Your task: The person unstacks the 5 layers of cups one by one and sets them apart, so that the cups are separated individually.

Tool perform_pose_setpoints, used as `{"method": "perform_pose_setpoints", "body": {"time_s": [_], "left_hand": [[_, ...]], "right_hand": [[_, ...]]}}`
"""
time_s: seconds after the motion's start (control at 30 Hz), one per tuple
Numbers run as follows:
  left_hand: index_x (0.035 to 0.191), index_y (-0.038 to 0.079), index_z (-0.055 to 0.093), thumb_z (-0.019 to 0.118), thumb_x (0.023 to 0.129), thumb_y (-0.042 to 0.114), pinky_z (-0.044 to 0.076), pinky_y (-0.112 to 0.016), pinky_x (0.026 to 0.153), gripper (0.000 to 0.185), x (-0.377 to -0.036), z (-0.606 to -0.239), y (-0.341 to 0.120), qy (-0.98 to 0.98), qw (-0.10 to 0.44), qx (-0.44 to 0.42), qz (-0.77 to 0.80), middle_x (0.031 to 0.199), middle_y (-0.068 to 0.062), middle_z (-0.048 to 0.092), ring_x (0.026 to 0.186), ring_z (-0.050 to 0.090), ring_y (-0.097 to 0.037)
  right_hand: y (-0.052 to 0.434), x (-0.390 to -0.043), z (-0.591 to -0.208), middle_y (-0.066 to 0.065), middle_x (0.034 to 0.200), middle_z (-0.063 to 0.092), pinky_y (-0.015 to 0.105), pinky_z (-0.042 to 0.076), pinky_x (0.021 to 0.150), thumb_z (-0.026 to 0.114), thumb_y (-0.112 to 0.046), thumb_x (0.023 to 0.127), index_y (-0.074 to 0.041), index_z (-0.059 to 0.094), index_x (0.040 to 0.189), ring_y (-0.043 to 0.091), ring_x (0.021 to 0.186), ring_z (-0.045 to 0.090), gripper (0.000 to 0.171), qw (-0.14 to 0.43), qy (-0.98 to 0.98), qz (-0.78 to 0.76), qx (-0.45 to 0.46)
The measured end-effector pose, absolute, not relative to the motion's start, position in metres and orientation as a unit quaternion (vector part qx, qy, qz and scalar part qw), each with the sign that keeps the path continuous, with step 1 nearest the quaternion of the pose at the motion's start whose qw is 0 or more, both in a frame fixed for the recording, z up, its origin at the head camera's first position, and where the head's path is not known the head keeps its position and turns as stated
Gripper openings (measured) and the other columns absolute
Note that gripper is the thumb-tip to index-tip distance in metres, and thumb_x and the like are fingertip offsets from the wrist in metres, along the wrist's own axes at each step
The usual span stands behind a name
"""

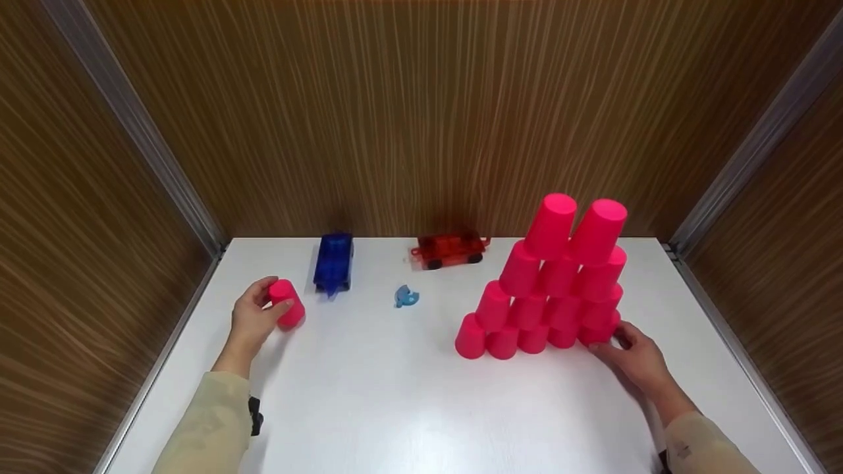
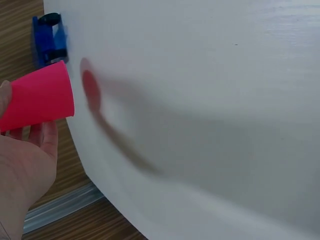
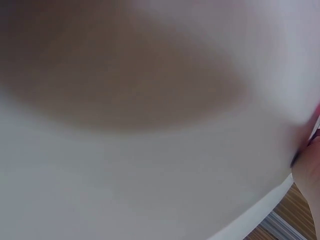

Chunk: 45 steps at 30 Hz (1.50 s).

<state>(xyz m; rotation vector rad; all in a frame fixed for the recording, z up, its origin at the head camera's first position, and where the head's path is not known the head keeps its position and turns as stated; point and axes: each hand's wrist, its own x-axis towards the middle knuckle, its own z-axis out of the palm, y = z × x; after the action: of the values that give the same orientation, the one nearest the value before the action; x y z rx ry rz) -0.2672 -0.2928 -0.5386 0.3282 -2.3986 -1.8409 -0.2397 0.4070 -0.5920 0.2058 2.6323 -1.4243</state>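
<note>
A pink cup [image 1: 288, 304] is upside down in my left hand [image 1: 250, 320], gripped between thumb and fingers at the table's left side. The left wrist view shows this cup [image 2: 42, 97] raised off the tabletop, its shadow apart from its rim. On the right stands a stack of pink upside-down cups [image 1: 560, 276] in four rows, with two cups in the top row. My right hand [image 1: 637, 359] holds the bottom row's rightmost cup [image 1: 596, 334], thumb in front and fingers at its far side. In the right wrist view only part of this hand [image 3: 309, 167] shows.
Behind the left hand lies a blue toy wagon [image 1: 334, 263]. A red toy wagon [image 1: 451, 250] is by the back wall, left of the stack. A small light-blue piece [image 1: 406, 296] lies mid-table. Wood-grain panels [image 1: 395, 118] enclose the white table [image 1: 395, 408] at back and sides.
</note>
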Motion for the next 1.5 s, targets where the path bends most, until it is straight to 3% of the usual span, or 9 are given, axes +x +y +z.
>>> {"method": "perform_pose_setpoints", "body": {"time_s": [0.37,1.23,1.5], "left_hand": [[0.158,-0.003,0.040,0.068,0.098,-0.007,0.037,-0.046,0.122,0.066,-0.271,-0.548,-0.292,-0.777,0.056,0.109,-0.617,0.161,-0.027,0.043,0.151,0.040,-0.038],[0.159,0.000,0.039,0.067,0.100,-0.004,0.038,-0.049,0.120,0.066,-0.277,-0.557,-0.286,-0.784,0.038,0.120,-0.608,0.162,-0.026,0.042,0.152,0.038,-0.039],[0.169,0.010,0.023,0.070,0.102,0.005,0.033,-0.049,0.123,0.082,-0.271,-0.544,-0.290,-0.797,0.007,0.122,-0.591,0.170,-0.023,0.031,0.158,0.028,-0.039]], "right_hand": [[0.407,-0.239,-0.592,0.020,0.163,0.039,0.054,0.048,0.112,0.077,-0.058,0.092,-0.012,0.034,0.165,0.047,0.148,0.035,0.097,0.076,0.870,-0.482,0.068],[0.408,-0.237,-0.592,0.020,0.167,0.034,0.058,0.047,0.112,0.079,-0.057,0.092,-0.013,0.030,0.167,0.049,0.152,0.029,0.100,0.082,0.863,-0.493,0.079],[0.406,-0.239,-0.592,0.018,0.166,0.035,0.056,0.050,0.110,0.081,-0.053,0.091,-0.015,0.031,0.167,0.049,0.152,0.029,0.099,0.082,0.860,-0.497,0.084]]}}
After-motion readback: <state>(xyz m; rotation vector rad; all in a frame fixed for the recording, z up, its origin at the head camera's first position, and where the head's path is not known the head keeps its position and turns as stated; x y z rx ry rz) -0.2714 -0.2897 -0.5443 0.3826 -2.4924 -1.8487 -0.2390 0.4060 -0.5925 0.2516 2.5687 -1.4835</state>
